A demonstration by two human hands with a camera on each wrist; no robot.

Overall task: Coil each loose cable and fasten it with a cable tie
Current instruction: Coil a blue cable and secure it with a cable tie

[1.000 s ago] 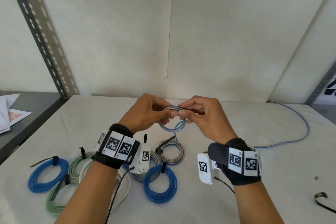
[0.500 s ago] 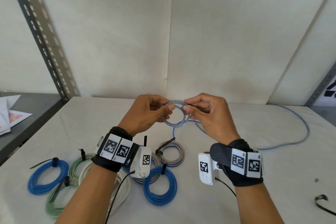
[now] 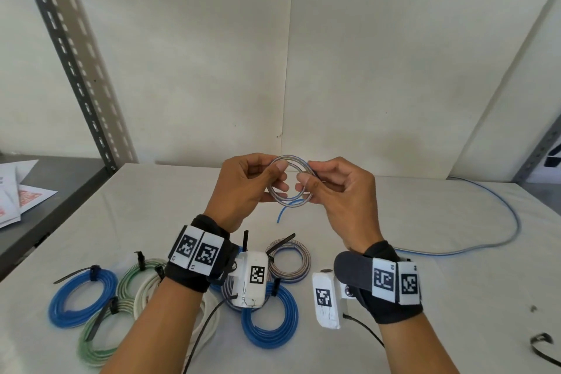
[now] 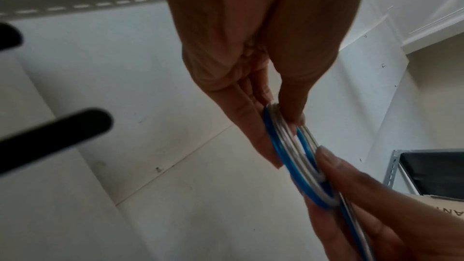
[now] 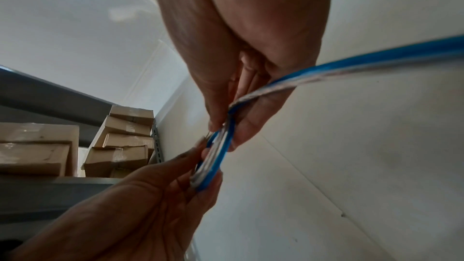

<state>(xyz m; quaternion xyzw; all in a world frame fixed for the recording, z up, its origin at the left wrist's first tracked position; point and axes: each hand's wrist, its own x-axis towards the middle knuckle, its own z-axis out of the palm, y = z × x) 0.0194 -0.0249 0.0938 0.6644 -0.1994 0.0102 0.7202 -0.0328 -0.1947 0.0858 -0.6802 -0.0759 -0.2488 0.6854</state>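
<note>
Held up above the counter (image 3: 425, 297), between both hands: a small coil (image 3: 290, 182) of blue-and-silver cable, a few turns thick. Left hand (image 3: 243, 188) with its grip closed on the coil's left side, thumb over the turns and fingers behind. Right hand (image 3: 340, 191) with its grip pinched on the coil's right side, the cable's running length passing through the palm. A short free end (image 3: 280, 217) dangling below the coil. Rest of the cable, the loose length (image 3: 498, 206), trailing right across the counter in a wide bend toward the back wall.

Near the front edge, under and beside the left forearm, a cluster of finished coils, each with a black tie: a blue coil (image 3: 82, 297) far left, a green-and-white coil (image 3: 100, 337) before it, a white coil (image 3: 145, 291) partly hidden by the wrist, a second blue coil (image 3: 270, 319) in the middle, a grey-striped coil (image 3: 291, 261) behind that. Wrist cameras and straps blocking part of this cluster.

At the right edge, well apart, a loose black cable tie (image 3: 543, 349). To the left, a slotted metal upright (image 3: 69, 55) and a lower grey shelf (image 3: 54, 206) with papers (image 3: 18, 191). In the right wrist view, stacked cardboard boxes (image 5: 120, 146) on shelving.
</note>
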